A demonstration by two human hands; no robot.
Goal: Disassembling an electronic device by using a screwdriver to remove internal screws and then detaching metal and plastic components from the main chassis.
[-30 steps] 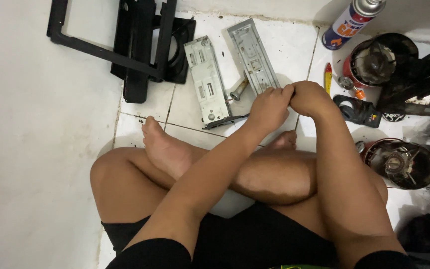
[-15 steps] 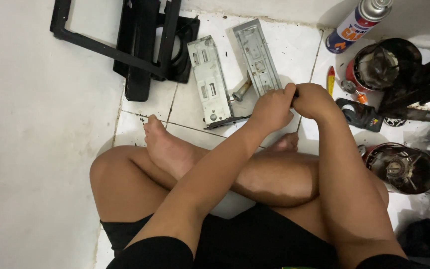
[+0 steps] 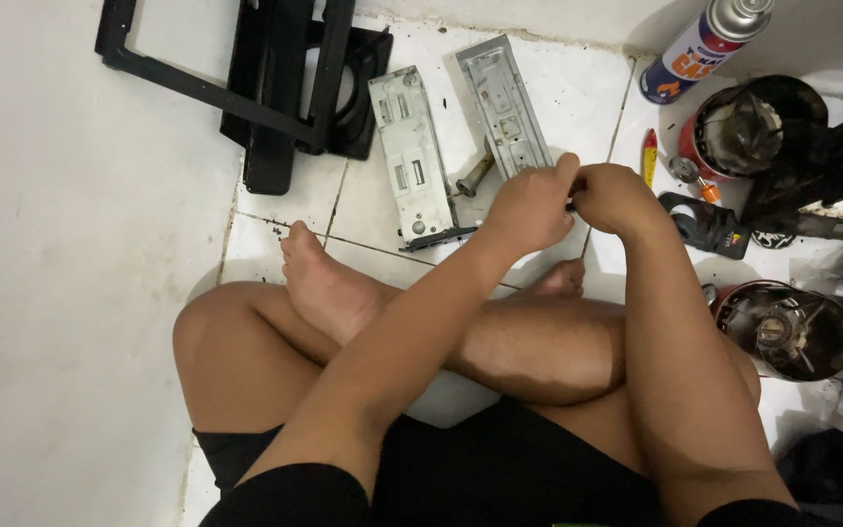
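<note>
Your hands have lifted slightly; left hand (image 3: 529, 207) and right hand (image 3: 615, 198) pinch one small dark part together, above two grey metal plates (image 3: 409, 161), one gas can (image 3: 700, 47) nearby

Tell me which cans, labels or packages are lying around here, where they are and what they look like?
Spray can: top right on the floor, lying slanted; cylinder, silver cap, blue, white and orange label.
Black pouch: right of the right hand, flat, small red-and-yellow label.
Yellow tool: just above that hand, slim, red marks.
No screens or signs.
</note>
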